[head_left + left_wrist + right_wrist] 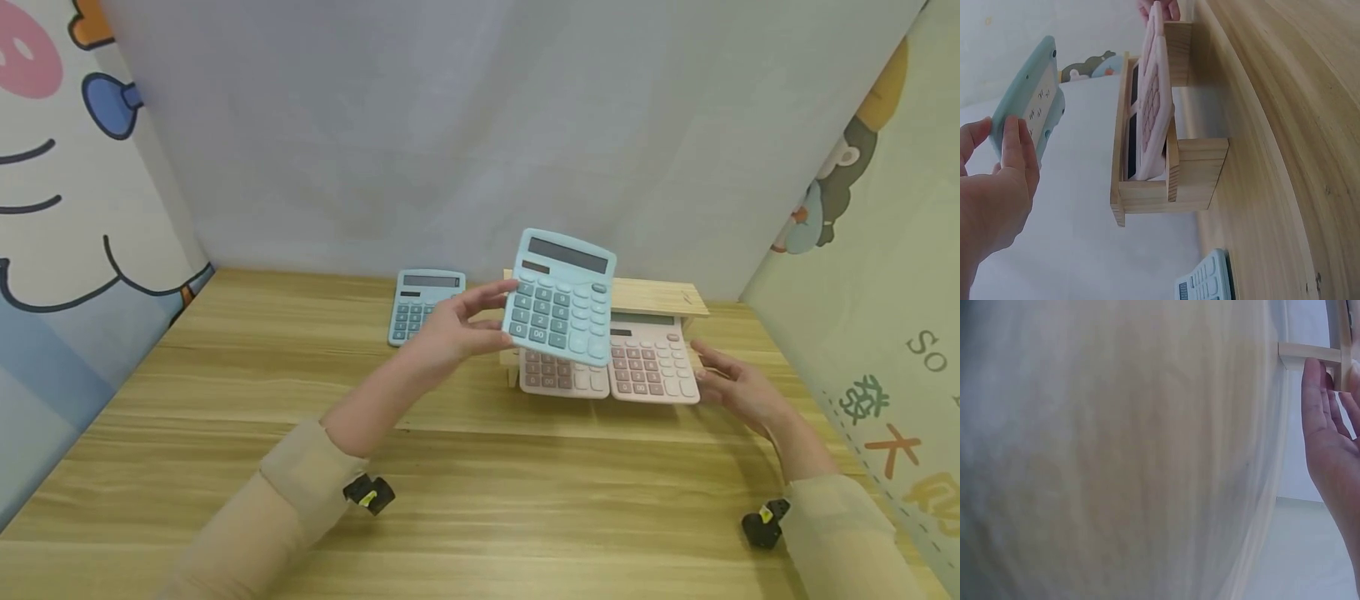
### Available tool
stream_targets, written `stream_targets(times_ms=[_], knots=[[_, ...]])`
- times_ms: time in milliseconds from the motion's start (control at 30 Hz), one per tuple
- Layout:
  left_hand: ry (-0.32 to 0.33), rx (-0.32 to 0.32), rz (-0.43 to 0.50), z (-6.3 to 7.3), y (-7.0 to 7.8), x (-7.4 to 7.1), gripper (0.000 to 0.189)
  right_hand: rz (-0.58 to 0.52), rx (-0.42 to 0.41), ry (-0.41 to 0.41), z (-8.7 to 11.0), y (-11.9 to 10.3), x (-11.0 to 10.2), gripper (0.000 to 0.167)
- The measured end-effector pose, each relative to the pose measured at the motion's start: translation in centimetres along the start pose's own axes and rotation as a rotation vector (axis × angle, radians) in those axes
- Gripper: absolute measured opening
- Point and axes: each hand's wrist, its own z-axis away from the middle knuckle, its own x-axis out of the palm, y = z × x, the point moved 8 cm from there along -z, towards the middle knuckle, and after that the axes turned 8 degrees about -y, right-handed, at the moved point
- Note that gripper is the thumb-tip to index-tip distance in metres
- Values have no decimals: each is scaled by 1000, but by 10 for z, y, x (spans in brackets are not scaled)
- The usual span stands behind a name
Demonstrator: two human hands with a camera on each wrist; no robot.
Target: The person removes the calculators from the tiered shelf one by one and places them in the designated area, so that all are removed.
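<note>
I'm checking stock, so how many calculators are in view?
4: a blue calculator in the left hand, a second blue calculator on the table, a left pink calculator and right pink calculator on the wooden stand. Others could be hidden behind.

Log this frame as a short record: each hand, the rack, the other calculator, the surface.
left hand: grips a raised blue calculator
right hand: at the right end of the wooden rack; contact hard to tell
rack holds: two pink calculators, side by side, tilted
second blue calculator: on the table, left of the rack
surface: wood-grain table
</note>
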Motion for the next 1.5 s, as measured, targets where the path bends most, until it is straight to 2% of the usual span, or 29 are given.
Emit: stream_targets(times_ms=[233,467,767,1200,1500], knots=[[35,19,4,11,2,-14,64,4,0,-1,0,-1,0,69],[27,62,37,22,6,-30,66,-12,-11,-4,-1,0,0,69],[79,90,88,38,10,-58,68,-25,-13,-10,-4,1,0,70],[81,177,126,61,11,-93,68,-37,-8,-8,-5,4,0,70],[69,242,107,69,12,-119,67,-66,-19,-25,-2,-1,2,68]])
